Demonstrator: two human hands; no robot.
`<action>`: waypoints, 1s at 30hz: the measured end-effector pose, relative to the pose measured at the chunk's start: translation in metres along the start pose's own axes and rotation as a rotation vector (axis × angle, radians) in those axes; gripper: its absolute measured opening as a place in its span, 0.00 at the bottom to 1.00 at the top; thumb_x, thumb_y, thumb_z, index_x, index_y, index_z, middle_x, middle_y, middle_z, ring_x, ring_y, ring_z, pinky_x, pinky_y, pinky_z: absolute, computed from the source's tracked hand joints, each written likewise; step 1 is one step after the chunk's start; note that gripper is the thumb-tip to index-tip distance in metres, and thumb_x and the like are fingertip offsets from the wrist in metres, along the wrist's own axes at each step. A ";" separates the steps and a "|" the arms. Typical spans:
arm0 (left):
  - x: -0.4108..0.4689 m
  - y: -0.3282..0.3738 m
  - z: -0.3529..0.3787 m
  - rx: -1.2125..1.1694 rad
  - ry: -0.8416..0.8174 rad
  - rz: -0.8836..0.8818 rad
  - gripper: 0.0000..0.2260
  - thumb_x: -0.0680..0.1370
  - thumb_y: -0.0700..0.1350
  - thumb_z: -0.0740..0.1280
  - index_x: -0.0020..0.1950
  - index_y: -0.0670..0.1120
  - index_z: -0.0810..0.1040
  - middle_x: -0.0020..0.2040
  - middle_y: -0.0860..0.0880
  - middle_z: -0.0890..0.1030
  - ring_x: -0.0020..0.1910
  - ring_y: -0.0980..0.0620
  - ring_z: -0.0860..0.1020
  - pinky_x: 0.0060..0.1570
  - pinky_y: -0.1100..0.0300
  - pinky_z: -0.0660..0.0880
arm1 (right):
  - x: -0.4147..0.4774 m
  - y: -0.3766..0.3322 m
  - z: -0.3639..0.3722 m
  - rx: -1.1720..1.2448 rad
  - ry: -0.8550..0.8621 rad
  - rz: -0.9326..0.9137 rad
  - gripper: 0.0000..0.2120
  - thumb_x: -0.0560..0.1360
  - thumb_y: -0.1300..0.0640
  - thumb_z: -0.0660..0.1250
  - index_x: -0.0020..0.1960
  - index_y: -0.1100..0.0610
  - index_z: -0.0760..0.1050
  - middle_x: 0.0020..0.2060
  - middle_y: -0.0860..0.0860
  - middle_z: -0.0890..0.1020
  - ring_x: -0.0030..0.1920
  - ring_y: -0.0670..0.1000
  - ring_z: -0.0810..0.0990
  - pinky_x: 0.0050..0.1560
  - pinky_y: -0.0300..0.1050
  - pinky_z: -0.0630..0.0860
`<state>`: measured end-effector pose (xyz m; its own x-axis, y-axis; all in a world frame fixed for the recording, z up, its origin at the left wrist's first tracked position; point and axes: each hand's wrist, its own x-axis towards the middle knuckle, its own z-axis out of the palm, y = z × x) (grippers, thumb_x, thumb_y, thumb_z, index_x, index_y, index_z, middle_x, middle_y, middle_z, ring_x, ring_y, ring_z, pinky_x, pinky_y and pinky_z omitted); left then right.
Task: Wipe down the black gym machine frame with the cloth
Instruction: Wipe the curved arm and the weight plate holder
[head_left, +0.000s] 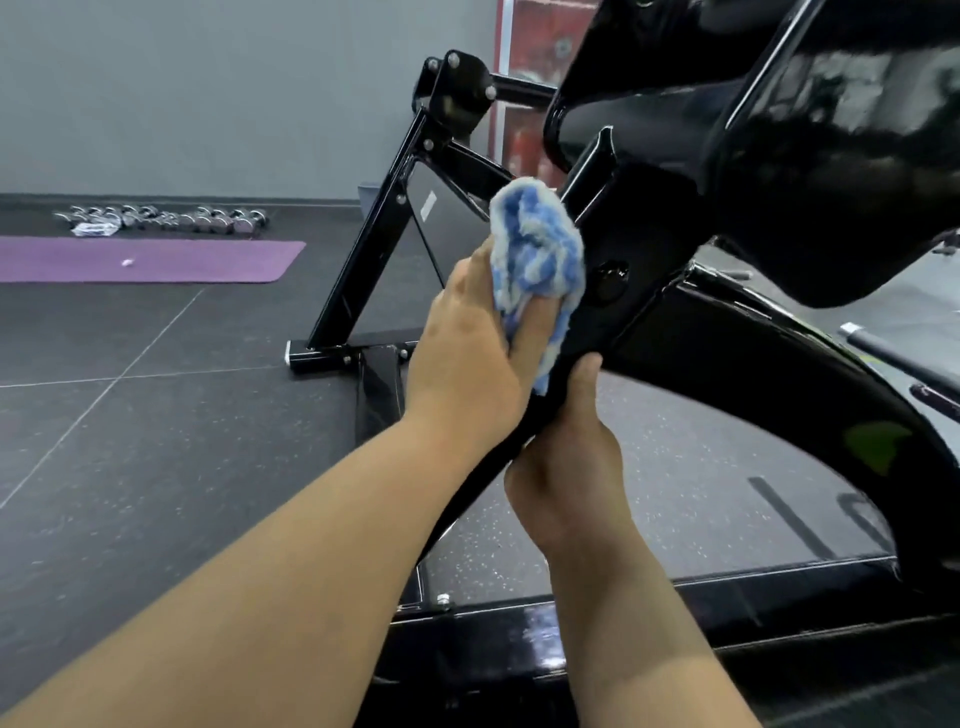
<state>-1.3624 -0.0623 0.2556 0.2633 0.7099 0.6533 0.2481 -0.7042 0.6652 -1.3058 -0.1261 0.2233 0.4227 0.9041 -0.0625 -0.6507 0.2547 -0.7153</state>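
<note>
Head view: the cloth (537, 260), a blue-and-white fluffy rag, is bunched in the left hand (467, 358) and pressed against the sloping bar of the black machine frame (675, 332). The left fingers (535, 322) curl into the cloth and grip it; most of the wad sits above and ahead of the fingertips, and a loose edge hangs below them along the bar. A round black fitting (610, 278) on the frame lies just to the right of these fingers.

The right hand (563, 467) grips the same bar directly below the left fingers. Its thumb (584, 374) points up along the bar and ends just beneath the hanging edge of the cloth. The remaining right fingers wrap behind the bar and are hidden.

Above the left fingers, the frame widens into a large glossy black housing (779, 130). To the right of the right fingers, a curved black panel (810, 374) sweeps downward. Below both hands runs a low black base rail (649, 618).

To the left of the fingers and farther off stands an angled black support (363, 270) on the dark speckled floor (156, 441). Well beyond it lie a purple mat (145, 260) and a row of chrome dumbbells (171, 218) against a grey wall (208, 93).
</note>
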 end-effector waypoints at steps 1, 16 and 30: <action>-0.008 -0.012 -0.001 -0.001 -0.020 -0.024 0.27 0.76 0.62 0.58 0.72 0.51 0.63 0.64 0.52 0.74 0.63 0.51 0.73 0.61 0.49 0.72 | 0.002 0.002 0.001 0.024 -0.006 -0.003 0.25 0.79 0.40 0.54 0.65 0.57 0.74 0.52 0.51 0.85 0.53 0.48 0.83 0.56 0.44 0.76; -0.020 -0.035 -0.016 0.024 -0.113 -0.011 0.19 0.73 0.65 0.59 0.61 0.61 0.63 0.59 0.54 0.75 0.58 0.55 0.75 0.55 0.68 0.68 | 0.016 -0.003 -0.024 -0.012 -0.112 0.016 0.24 0.75 0.43 0.60 0.66 0.54 0.75 0.57 0.47 0.83 0.58 0.45 0.80 0.63 0.46 0.71; 0.005 -0.006 -0.007 -0.017 -0.060 -0.020 0.25 0.76 0.53 0.69 0.69 0.49 0.66 0.59 0.54 0.74 0.60 0.55 0.73 0.57 0.66 0.67 | 0.019 -0.003 -0.035 -0.023 -0.129 0.012 0.25 0.72 0.45 0.65 0.67 0.53 0.75 0.61 0.49 0.80 0.63 0.50 0.77 0.66 0.51 0.68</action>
<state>-1.3693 -0.0547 0.2571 0.3141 0.7212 0.6175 0.2380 -0.6894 0.6841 -1.2739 -0.1221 0.1999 0.3288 0.9442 0.0179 -0.6404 0.2369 -0.7306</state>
